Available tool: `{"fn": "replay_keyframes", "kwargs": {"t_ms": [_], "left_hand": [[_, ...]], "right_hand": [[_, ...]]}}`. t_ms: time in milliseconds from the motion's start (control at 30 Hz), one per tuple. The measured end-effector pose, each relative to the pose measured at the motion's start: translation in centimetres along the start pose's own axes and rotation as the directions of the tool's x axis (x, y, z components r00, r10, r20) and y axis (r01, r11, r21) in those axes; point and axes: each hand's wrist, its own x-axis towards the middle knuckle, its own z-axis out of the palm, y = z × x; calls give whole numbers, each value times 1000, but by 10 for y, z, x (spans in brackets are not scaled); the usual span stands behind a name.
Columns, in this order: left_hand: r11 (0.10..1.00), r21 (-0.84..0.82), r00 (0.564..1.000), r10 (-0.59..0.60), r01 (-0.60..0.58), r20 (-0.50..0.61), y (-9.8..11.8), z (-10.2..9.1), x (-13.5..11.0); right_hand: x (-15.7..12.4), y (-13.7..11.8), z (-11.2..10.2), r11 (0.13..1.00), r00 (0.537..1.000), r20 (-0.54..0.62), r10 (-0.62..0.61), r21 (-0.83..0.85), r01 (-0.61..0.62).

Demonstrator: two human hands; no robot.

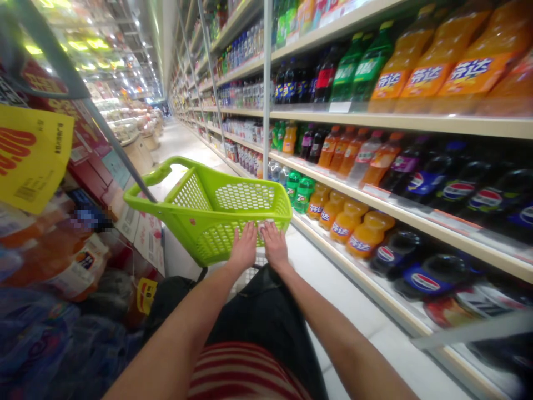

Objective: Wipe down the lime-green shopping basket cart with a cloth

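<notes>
While shelves point(400, 121) line your right, the green basket cart point(189, 229) stands just ahead; it should handle light, stiff and smooth, best held by its rim point(225, 215). Your left grip point(245, 246) lies open against its near side; your right grip point(273, 243) touches just beside, perhaps pinching a white scrap point(261, 225); I cannot tell.

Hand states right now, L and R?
Left hand: open, fingers extended at the side of the green cart.
Right hand: small white item at its fingers; grip can't be told.
</notes>
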Motion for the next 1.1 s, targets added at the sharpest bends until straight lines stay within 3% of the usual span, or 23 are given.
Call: {"fn": "replay_keyframes", "kwargs": {"t_ms": [167, 367, 500, 700, 833, 1100], "left_hand": [[1000, 9, 999, -27, 27, 31, -15, 4, -12], [996, 5, 996, -86, 86, -25, -31, -3, -17], [993, 25, 993, -115, 116, -37, -43, -5, -23], [991, 50, 992, -127, 126, 10, -52, -1, -34], [990, 46, 990, -138, 137, 20, -56, -1, -40], [977, 54, 978, -201, 204, -60, -76, -5, -43]], "right_hand": [[-18, -14, 4, 998, 992, 114, -50, 31, 46], [28, -27, -14, 997, 1000, -18, -23, 80, 24], [45, -33, -11, 998, 999, -37, -40, 49, 42], [17, -43, 9, 994, 993, 39, -112, 19, 111], [2, -51, 10, 988, 984, 97, -152, 32, 149], [60, -72, -5, 991, 991, -83, -102, 83, 109]]}}
